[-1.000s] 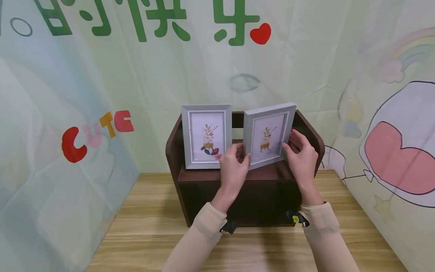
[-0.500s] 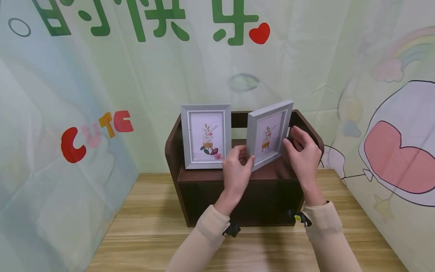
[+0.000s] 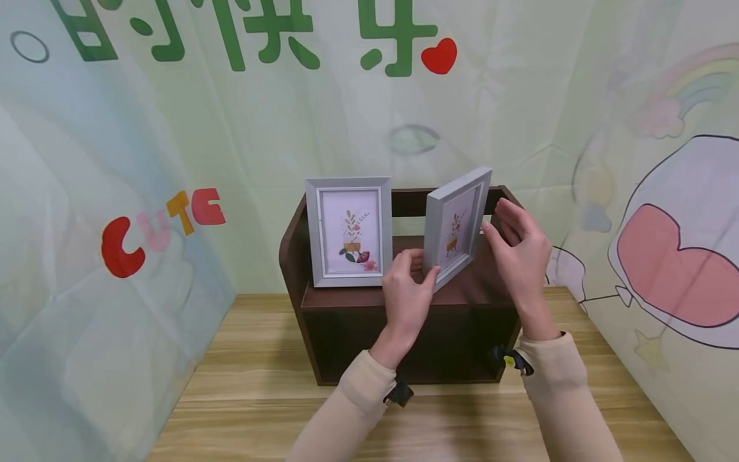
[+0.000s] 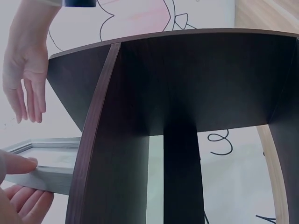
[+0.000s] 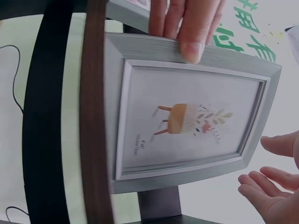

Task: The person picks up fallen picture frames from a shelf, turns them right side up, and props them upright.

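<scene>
A grey picture frame (image 3: 456, 231) with a potted-plant print stands upright on the dark brown shelf unit (image 3: 340, 298), turned at an angle with its left side nearer me. My left hand (image 3: 407, 292) pinches that side low down, thumb on the front and fingers behind. In the right wrist view, the left thumb presses the border of the picture frame (image 5: 187, 126). Beside the opposite edge is my right hand (image 3: 522, 263), fingers loosely extended and a gap between it and the border. Another grey picture frame (image 3: 349, 231), facing forward, stands at the left.
The shelf unit has raised side panels (image 3: 293, 256) and a slatted back. It sits on a wood-grain tabletop (image 3: 260, 359). A printed cloth backdrop (image 3: 260, 128) with green characters and cartoons surrounds it on three sides.
The right picture frame has turned, its left side coming forward and rightward with my left hand. My right hand has come off its right edge and shifted slightly right and up.
</scene>
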Available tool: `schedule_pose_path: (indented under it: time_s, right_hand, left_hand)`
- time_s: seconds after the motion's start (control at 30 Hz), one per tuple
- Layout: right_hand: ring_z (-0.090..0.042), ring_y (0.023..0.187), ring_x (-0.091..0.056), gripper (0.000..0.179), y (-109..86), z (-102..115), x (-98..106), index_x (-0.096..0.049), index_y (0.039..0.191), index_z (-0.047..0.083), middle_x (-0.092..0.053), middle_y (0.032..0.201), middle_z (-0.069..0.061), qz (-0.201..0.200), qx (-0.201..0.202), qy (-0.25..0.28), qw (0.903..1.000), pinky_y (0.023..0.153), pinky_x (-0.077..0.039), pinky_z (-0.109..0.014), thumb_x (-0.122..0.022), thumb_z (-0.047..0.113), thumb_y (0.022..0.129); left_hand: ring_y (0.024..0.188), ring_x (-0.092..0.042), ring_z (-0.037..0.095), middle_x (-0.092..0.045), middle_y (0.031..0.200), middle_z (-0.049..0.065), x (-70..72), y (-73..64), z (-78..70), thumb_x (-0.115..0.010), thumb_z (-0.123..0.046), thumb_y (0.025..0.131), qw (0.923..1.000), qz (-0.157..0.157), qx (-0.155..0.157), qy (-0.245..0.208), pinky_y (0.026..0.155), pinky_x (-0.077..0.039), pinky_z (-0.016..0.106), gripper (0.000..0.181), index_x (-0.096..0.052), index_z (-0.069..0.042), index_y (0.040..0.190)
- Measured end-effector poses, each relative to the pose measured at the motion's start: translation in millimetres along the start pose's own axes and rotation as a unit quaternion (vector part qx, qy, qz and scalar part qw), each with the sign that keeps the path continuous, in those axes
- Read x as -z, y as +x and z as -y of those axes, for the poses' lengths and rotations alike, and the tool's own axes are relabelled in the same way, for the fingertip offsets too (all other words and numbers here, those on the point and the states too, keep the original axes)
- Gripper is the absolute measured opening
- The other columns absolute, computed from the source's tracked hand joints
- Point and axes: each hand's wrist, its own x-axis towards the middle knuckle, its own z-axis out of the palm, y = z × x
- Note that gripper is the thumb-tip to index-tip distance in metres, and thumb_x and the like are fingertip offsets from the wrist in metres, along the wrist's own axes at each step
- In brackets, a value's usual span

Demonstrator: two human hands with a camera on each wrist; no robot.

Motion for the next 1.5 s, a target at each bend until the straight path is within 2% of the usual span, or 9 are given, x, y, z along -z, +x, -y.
schedule_pose_path:
  time_s: [0.3, 0.43, 0.6, 0.77, 0.87, 1.0, 1.17, 1.33, 1.5]
  right_hand:
    - [-0.028, 0.117, -0.059, 0.043, 5.1, 45.5, 1.7, -0.059, 0.123, -0.007, -0.061, 0.124, -0.021, 0.035, 0.019, 0.016, 0.9991, 0.099, -0.046, -0.028, -0.070, 0.000, 0.082]
    - [-0.028, 0.115, -0.060, 0.042, 9.0, 56.0, 1.4, -0.059, 0.122, -0.008, -0.061, 0.122, -0.024, 0.043, 0.039, 0.015, 0.9982, 0.098, -0.047, -0.028, -0.070, 0.000, 0.082]
    - [-0.023, 0.114, -0.061, 0.042, 14.9, 56.4, 0.1, -0.059, 0.122, -0.006, -0.060, 0.122, -0.025, 0.059, 0.066, 0.024, 0.9957, 0.098, -0.047, -0.026, -0.070, 0.002, 0.082]
    - [-0.030, 0.115, -0.059, 0.041, 18.3, 60.7, -0.1, -0.059, 0.120, -0.009, -0.061, 0.120, -0.025, 0.085, 0.097, 0.017, 0.9915, 0.098, -0.047, -0.028, -0.070, -0.003, 0.081]
    - [-0.028, 0.115, -0.059, 0.041, 20.5, 61.3, 0.1, -0.059, 0.120, -0.009, -0.061, 0.120, -0.024, 0.102, 0.111, 0.019, 0.9883, 0.098, -0.046, -0.028, -0.070, -0.004, 0.080]
    - [-0.021, 0.117, -0.059, 0.041, 23.6, 59.2, 0.1, -0.059, 0.120, -0.009, -0.060, 0.122, -0.025, 0.136, 0.130, 0.041, 0.9813, 0.100, -0.045, -0.026, -0.070, -0.006, 0.080]
    - [-0.028, 0.119, -0.056, 0.043, 25.0, 63.1, 0.3, -0.059, 0.119, -0.012, -0.060, 0.120, -0.026, 0.175, 0.163, 0.041, 0.9701, 0.102, -0.043, -0.026, -0.070, -0.010, 0.077]
    - [-0.028, 0.120, -0.056, 0.047, 28.0, 55.7, -1.9, -0.059, 0.120, -0.011, -0.060, 0.119, -0.027, 0.196, 0.181, 0.051, 0.9624, 0.103, -0.042, -0.027, -0.071, -0.013, 0.074]
    - [-0.021, 0.121, -0.055, 0.054, 34.5, 35.9, -4.7, -0.061, 0.122, -0.003, -0.061, 0.124, -0.018, 0.205, 0.196, 0.036, 0.9584, 0.104, -0.041, -0.023, -0.076, -0.010, 0.071]
  left_hand:
    - [0.082, -0.065, 0.018, -0.066, 0.092, 0.009, -3.8, -3.1, -1.8, -0.079, -0.011, 0.076, 0.9999, -0.012, -0.006, 0.001, 0.073, -0.057, 0.026, 0.030, -0.063, -0.003, 0.099]
    - [0.081, -0.065, 0.017, -0.065, 0.091, 0.009, -5.6, -4.4, -2.9, -0.079, -0.010, 0.076, 0.9998, -0.017, -0.012, -0.003, 0.072, -0.057, 0.027, 0.030, -0.062, -0.002, 0.099]
    - [0.081, -0.064, 0.017, -0.064, 0.092, 0.009, -7.4, -5.8, -4.6, -0.080, -0.011, 0.075, 0.9997, -0.020, -0.010, -0.002, 0.073, -0.057, 0.025, 0.031, -0.062, -0.003, 0.099]
    - [0.081, -0.064, 0.017, -0.064, 0.091, 0.008, -9.6, -6.9, -5.7, -0.080, -0.011, 0.075, 0.9997, -0.023, -0.006, -0.003, 0.073, -0.056, 0.025, 0.031, -0.062, -0.004, 0.099]
    - [0.081, -0.063, 0.016, -0.064, 0.090, 0.007, -11.0, -7.3, -6.1, -0.080, -0.011, 0.074, 0.9996, -0.026, -0.007, -0.001, 0.073, -0.056, 0.025, 0.030, -0.062, -0.004, 0.098]
    - [0.081, -0.062, 0.017, -0.063, 0.089, 0.007, -12.7, -7.8, -6.4, -0.080, -0.012, 0.075, 0.9996, -0.029, -0.007, 0.000, 0.073, -0.056, 0.025, 0.030, -0.062, -0.005, 0.097]
    - [0.081, -0.062, 0.017, -0.062, 0.089, 0.007, -13.4, -8.2, -7.5, -0.080, -0.011, 0.075, 0.9996, -0.027, -0.006, -0.006, 0.073, -0.056, 0.025, 0.031, -0.061, -0.005, 0.098]
    - [0.080, -0.062, 0.017, -0.062, 0.088, 0.007, -14.9, -9.2, -7.4, -0.080, -0.011, 0.075, 0.9995, -0.028, -0.012, -0.010, 0.073, -0.056, 0.025, 0.030, -0.061, -0.005, 0.097]
    - [0.080, -0.062, 0.016, -0.062, 0.089, 0.007, -15.8, -10.4, -7.4, -0.080, -0.011, 0.075, 0.9994, -0.027, -0.017, -0.012, 0.072, -0.055, 0.023, 0.030, -0.061, -0.005, 0.097]
